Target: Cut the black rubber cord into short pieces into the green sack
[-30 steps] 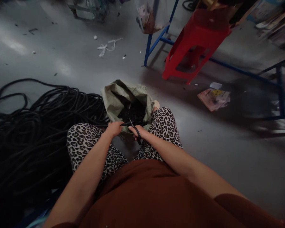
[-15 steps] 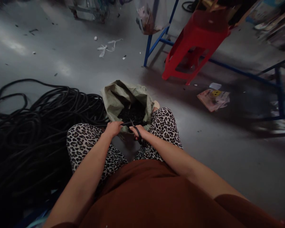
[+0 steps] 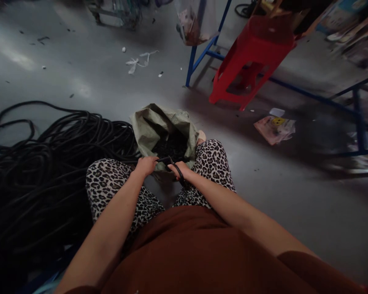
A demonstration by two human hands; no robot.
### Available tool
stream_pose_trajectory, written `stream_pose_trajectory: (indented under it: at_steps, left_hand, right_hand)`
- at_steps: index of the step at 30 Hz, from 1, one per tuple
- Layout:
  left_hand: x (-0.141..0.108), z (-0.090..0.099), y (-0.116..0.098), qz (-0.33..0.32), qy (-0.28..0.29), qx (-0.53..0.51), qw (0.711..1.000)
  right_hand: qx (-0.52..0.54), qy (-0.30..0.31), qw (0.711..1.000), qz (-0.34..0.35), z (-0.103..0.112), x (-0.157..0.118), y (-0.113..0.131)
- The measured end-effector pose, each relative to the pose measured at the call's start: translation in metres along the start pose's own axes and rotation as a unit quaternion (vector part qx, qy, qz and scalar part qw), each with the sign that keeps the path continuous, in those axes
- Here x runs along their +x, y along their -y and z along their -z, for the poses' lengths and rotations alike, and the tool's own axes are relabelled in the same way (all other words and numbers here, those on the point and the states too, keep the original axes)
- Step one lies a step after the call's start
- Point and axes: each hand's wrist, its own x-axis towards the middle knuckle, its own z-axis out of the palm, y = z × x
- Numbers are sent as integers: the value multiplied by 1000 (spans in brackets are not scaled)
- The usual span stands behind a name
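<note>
Head | sack (image 3: 142,130): black pieces (image 3: 171,146) inside | left fingers (image 3: 152,160) clenching tube (image 3: 164,159) | right fingers (image 3: 174,167) clenching scissors (image 3: 181,175)

The person wears a plain rust-brown top (image 3: 202,253), its cloth smooth across the front with a few soft folds near the waist. The sleeves (image 3: 313,271) are short and of the same brown, darker in the shade, and end above the elbow. The loose trousers (image 3: 214,167) carry a leopard print: irregular black spots, some with brownish centres, on a pale ground. Part of a cream-coloured shoe (image 3: 202,134) shows past one knee. The hands (image 3: 147,165) and forearms are bare.
</note>
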Motion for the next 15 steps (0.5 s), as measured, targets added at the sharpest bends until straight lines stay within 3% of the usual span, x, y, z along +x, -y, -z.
stream_pose_trajectory:
  at_steps: [11, 15]
  left_hand:
    - [1, -2, 2, 8, -6, 0, 1000]
    - [2, -2, 2, 5, -19, -1, 1000]
  right_hand:
    - [-41, -18, 999, -13, 7, 1, 1]
    - [-27, 5, 1000, -6, 6, 3, -1]
